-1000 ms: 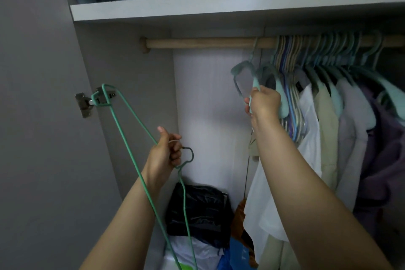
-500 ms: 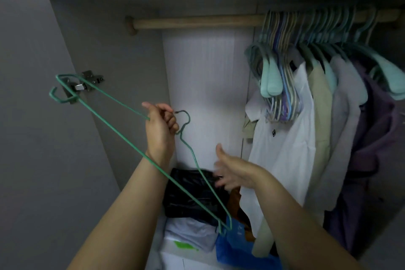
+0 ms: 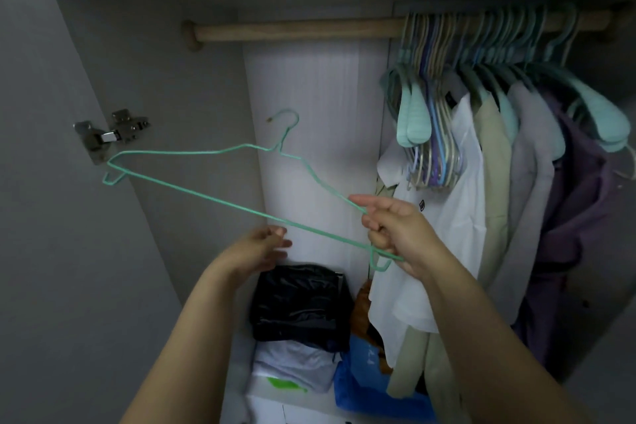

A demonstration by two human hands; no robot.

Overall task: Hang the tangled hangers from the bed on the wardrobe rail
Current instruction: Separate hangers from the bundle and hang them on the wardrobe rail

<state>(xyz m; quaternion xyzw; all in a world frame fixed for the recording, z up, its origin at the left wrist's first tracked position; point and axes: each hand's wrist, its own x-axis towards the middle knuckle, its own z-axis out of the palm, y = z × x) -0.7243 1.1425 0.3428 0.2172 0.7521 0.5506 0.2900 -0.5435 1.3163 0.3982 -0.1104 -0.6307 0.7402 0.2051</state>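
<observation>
Since the earlier frame the green wire hanger point(image 3: 220, 182) has passed from the left hand point(image 3: 256, 251) to the right hand point(image 3: 392, 231). The left hand, which gripped it near the hook, now floats just under the bottom bar with fingers loosely spread, holding nothing. The right hand, empty and low before, has risen and curls its fingers round the hanger's right corner. From that grip the one hanger stretches up and left across the open wardrobe, hook uppermost, its far corner in front of the door hinge point(image 3: 110, 134). It hangs in the air well below the rail point(image 3: 296, 32), not on it. Lower down lie a black bag point(image 3: 299, 303) and folded cloth. Farther back the single wooden rail carries a dense bunch of hangers point(image 3: 426, 134) and several shirts point(image 3: 457, 203), too crowded to count
</observation>
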